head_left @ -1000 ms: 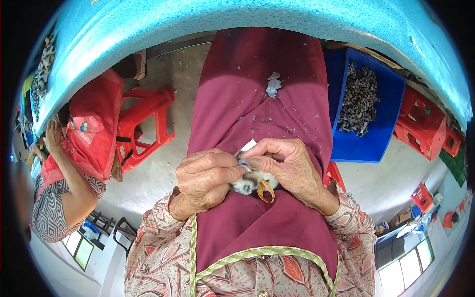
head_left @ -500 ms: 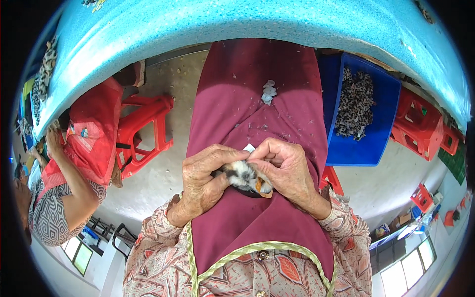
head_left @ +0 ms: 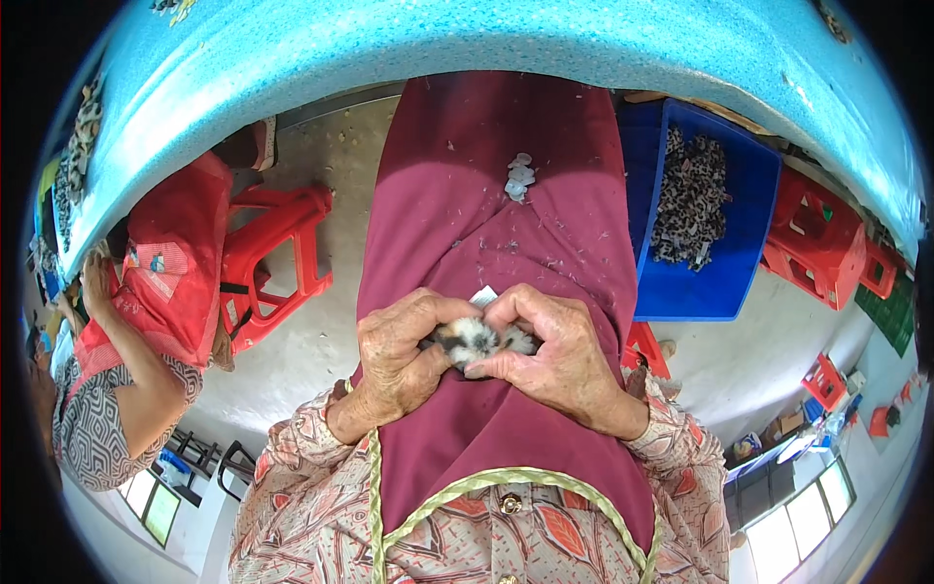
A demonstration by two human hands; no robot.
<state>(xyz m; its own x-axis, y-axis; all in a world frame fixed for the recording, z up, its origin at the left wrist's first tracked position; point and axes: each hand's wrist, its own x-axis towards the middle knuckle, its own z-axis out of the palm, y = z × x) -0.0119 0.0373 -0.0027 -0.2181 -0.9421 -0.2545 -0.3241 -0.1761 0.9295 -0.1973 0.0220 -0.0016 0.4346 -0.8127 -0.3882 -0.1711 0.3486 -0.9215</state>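
Over my lap, both hands grip a small furry piece (head_left: 475,337), white with black and tan patches, which looks like a small plush toy. My left hand (head_left: 401,343) pinches its left end between thumb and fingers. At its right end, my right hand (head_left: 558,348) is curled with the thumb across the front. A white tag (head_left: 484,296) sticks up between my index fingers. Much of the furry piece is hidden by my fingers. Below it lies my maroon apron (head_left: 496,243), dotted with loose fluff, with several translucent whitish bits (head_left: 520,177) farther up the lap.
A speckled blue tabletop (head_left: 467,44) curves across the far side. To the right a blue crate (head_left: 705,304) holds a heap of small spotted furry pieces (head_left: 689,200), beside a red stool (head_left: 822,243). At left are another red stool (head_left: 282,243) and a seated co-worker (head_left: 122,419).
My right hand has shifted its grip: the thumb now lies lower across the furry piece, covering the orange and tan part seen before. The view has shifted slightly.
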